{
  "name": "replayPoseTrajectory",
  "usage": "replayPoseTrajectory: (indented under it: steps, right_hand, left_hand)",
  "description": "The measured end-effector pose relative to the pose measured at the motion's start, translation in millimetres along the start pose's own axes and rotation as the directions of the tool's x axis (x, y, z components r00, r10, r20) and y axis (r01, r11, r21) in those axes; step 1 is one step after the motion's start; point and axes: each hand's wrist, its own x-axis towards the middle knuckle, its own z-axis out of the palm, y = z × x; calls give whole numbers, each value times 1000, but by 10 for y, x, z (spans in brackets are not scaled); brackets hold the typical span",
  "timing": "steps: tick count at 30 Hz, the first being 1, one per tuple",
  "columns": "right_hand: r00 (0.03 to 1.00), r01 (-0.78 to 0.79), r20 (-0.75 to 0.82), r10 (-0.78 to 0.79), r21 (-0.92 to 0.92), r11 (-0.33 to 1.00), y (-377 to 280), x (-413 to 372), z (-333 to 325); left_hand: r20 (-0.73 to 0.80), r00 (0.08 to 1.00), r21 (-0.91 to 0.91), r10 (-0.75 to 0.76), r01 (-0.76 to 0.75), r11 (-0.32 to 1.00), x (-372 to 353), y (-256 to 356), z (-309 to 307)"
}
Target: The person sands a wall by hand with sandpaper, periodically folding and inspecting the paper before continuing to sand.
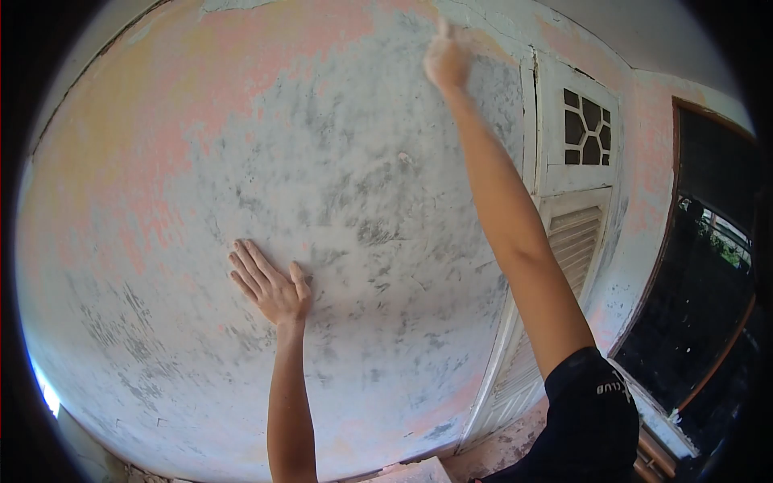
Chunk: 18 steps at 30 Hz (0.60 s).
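My left hand (274,291) lies flat against the wall (354,241), fingers stretched out and thumb apart, with pale dust on the fingertips. My right hand (448,63) is raised high on the same wall, near its upper right part beside the door frame. Its fingers are closed and blurred, with one finger or a thin piece sticking up; what they hold, if anything, I cannot make out. The wall is patchy: grey-white with dark scuffs in the middle, pink and yellow old paint toward the upper left.
To the right stands a white door (573,233) with louvred slats and a patterned vent (587,127) above. Farther right is a dark window (692,274) in a brown frame. A pale flat block (415,472) lies at the wall's foot.
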Motion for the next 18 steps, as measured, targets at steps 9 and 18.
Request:
replayPoseTrajectory:
  steps: [9, 18]
  right_hand:
    - [986, 152, 84, -146, -71, 986, 829, -85, -371]
    - [948, 317, 31, -316, -32, 948, 74, -11, -606]
  left_hand:
    - [19, 1000, -20, -13, 13, 1000, -33, 28, 0]
    - [49, 999, -46, 8, -6, 999, -32, -36, -48]
